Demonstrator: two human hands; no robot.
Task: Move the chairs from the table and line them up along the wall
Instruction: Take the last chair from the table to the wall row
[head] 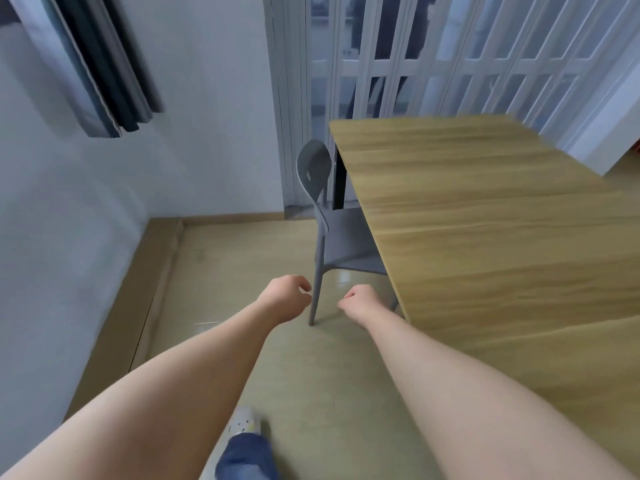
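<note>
A grey plastic chair (325,216) stands pushed partly under the left side of the wooden table (485,220), its back facing the left wall. My left hand (287,296) and my right hand (360,301) reach forward side by side, just in front of the chair's near leg. Both hands hold nothing, with fingers loosely curled and apart. Neither hand touches the chair.
The white wall (86,220) runs along the left with a tan skirting step below it. A dark curtain (100,64) hangs at the upper left. A folding lattice door (398,64) closes off the back. My foot (242,424) is on the tiled floor.
</note>
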